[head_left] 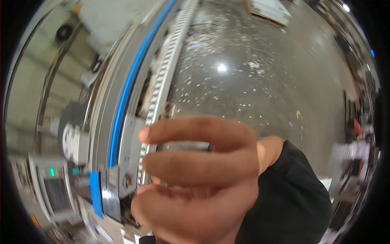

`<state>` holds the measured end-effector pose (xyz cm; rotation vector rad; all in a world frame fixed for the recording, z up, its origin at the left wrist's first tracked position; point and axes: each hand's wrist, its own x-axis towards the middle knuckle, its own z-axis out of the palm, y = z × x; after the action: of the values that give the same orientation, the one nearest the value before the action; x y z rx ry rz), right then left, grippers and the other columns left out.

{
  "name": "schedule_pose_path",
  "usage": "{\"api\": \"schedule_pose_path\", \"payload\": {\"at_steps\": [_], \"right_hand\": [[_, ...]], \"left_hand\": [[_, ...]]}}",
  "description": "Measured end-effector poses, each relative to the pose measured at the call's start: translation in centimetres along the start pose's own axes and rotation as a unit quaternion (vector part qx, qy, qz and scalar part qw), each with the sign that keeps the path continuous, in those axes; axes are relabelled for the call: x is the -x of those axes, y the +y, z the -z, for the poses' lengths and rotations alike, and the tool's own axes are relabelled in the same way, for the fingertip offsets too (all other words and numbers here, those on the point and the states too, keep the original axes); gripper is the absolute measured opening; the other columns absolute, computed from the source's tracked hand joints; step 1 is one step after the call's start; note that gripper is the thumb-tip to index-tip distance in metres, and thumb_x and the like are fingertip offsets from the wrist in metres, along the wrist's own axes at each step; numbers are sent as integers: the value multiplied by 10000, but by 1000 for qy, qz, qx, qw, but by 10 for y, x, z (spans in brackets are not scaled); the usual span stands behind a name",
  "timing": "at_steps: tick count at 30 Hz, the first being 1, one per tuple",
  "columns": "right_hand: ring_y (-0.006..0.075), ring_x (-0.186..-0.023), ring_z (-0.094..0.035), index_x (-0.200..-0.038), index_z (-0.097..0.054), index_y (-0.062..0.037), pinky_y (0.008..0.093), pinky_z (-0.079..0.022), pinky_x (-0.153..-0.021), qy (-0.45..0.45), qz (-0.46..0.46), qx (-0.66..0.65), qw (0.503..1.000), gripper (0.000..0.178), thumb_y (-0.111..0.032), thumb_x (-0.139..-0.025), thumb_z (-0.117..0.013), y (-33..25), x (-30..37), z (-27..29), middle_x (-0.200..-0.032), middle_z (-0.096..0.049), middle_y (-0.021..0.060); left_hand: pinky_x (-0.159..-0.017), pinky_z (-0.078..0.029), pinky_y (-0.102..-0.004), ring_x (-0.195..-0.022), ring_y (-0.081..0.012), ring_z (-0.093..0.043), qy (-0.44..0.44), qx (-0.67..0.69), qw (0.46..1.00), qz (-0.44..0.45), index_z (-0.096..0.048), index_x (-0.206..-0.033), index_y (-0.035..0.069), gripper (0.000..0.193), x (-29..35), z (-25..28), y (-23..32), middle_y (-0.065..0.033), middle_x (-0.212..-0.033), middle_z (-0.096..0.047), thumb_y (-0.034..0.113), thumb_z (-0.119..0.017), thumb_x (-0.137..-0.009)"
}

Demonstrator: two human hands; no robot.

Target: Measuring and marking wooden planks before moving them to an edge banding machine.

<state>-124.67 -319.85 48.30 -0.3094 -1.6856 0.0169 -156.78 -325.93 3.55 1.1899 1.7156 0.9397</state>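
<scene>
Very close to the camera, my right hand (203, 175) fills the lower middle of the head view, somewhat blurred. Its fingers are bent and point left, with gaps between them, and nothing shows in its grip. A black sleeve (288, 203) covers the arm behind it, with a patch of bare skin at its edge. Beyond the fingertips runs a long machine rail with a blue strip (132, 77) and a pale slotted strip (165, 73) beside it. The hand hides part of that machine. My left hand does not show.
At the lower left stands a control panel (57, 187) with a screen and a green light. The grey floor (243, 81) is strewn with small white bits. A white stack (270, 10) lies at the far end, and cluttered shelving (357, 73) lines the right.
</scene>
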Motion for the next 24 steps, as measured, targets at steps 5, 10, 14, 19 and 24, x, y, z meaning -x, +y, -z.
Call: {"api": "schedule_pose_path", "payload": {"at_steps": [5,10,14,19,24], "right_hand": [[211,-825,-630,-816,-592,-155,367,-558,-888,15,-26,172,985,149,-202,-769,-725,81,-6,116,-927,-593,30],[213,-837,-628,-821,-594,-153,368,-554,-895,24,-78,297,951,151,-202,-767,-726,164,5,209,-930,-591,32],[215,-846,-627,-824,-595,-152,369,-550,-901,30,-96,345,933,152,-202,-765,-727,251,2,251,-932,-590,33],[216,-857,-626,-828,-598,-151,369,-546,-908,15,-132,381,915,155,-202,-763,-728,354,-22,278,-935,-588,34],[218,-868,-624,-833,-600,-149,370,-542,-916,-18,-160,398,903,157,-202,-761,-729,462,-63,312,-938,-587,36]], "left_hand": [[-857,-539,-360,-936,-204,-646,-153,-51,983,-90,-615,-1416,31,412,-177,-150,96,-81,-1076,-713,308,-521,-1127],[-852,-541,-361,-930,-207,-654,-275,-98,946,-144,-624,-1400,23,409,-315,-294,171,-89,-1068,-717,308,-538,-1120],[-848,-542,-362,-925,-210,-661,-316,-124,923,-183,-631,-1388,16,407,-438,-384,218,-95,-1061,-720,308,-552,-1115],[-842,-544,-364,-919,-213,-669,-356,-141,901,-203,-640,-1372,8,405,-564,-486,269,-103,-1053,-724,308,-570,-1109],[-837,-546,-365,-914,-216,-678,-378,-139,890,-215,-649,-1356,0,403,-656,-591,335,-111,-1045,-727,307,-588,-1103]]}}
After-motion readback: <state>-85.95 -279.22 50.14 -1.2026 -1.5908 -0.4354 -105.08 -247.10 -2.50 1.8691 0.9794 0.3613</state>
